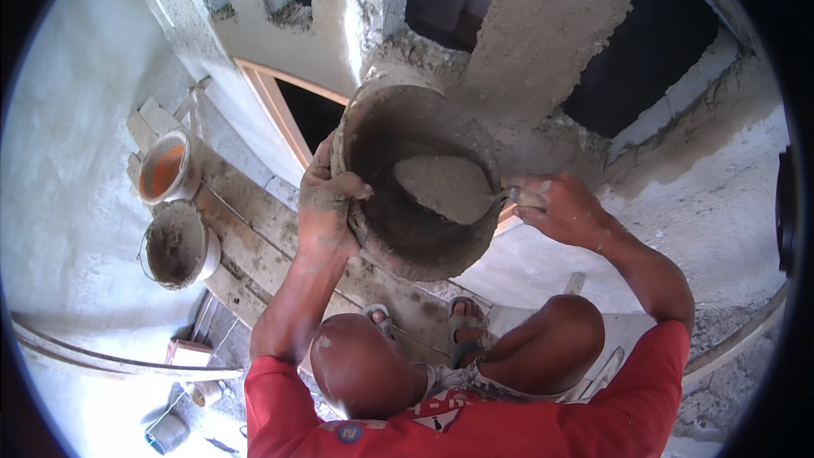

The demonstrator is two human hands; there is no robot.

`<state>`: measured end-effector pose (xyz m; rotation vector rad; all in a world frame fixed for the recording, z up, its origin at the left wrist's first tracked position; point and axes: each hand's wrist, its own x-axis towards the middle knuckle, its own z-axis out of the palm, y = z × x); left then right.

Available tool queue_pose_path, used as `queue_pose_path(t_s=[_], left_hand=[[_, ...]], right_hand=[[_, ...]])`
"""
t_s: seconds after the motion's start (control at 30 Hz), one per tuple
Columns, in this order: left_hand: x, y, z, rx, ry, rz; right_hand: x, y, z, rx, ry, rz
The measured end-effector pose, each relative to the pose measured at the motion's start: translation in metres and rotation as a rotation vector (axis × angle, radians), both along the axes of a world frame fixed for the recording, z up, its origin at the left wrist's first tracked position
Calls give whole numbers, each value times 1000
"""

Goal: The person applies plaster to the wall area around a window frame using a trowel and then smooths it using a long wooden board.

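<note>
In front of me a mortar-caked bucket [373,110] is tilted so that its inside faces up toward me. My left hand [324,203] is closed on its left rim, with the thumb over the edge and grey mortar on the skin. At the right rim, my right hand [555,206] grips the handle of a trowel [527,198]. Its blade lies inside the bucket under a rounded heap of wet grey mortar [445,188], which hides most of the metal. The bucket's lower inside is dark and smeared with mortar.
Beneath me are wooden planks [280,225], with my sandalled feet on them. Toward their far left end stand a white bucket with an orange inside [165,170] and a mortar-smeared bucket [178,246]. Ahead, a rough plastered wall [543,25] has several dark openings. A lower floor shows at the left.
</note>
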<state>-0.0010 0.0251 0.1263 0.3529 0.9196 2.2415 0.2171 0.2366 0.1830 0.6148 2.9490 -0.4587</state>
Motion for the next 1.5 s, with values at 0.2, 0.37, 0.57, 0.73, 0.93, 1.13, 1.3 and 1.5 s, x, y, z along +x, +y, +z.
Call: queue_pose_path(t_s=[0.2,0.37,0.57,0.73,0.93,1.13,1.3,1.5], left_hand=[[-13,-2,17,39,36,-27],[-17,-6,35,44,23,-40],[-13,-16,32,-5,64,-8],[-10,-11,41,-66,48,-18],[-7,-6,50,-59,25,-86],[3,16,66,-66,29,-182],[6,31,64,-72,76,-260],[14,35,60,-94,49,-194]], right_hand=[[-4,-11,92,-20,43,-53],[6,-2,145,-89,129,81],[-17,45,141,-17,215,-236],[14,68,197,357,538,-268],[24,31,138,129,212,37],[14,2,64,638,-60,150],[7,-1,27,397,-332,148],[23,7,8,-60,-124,65]])
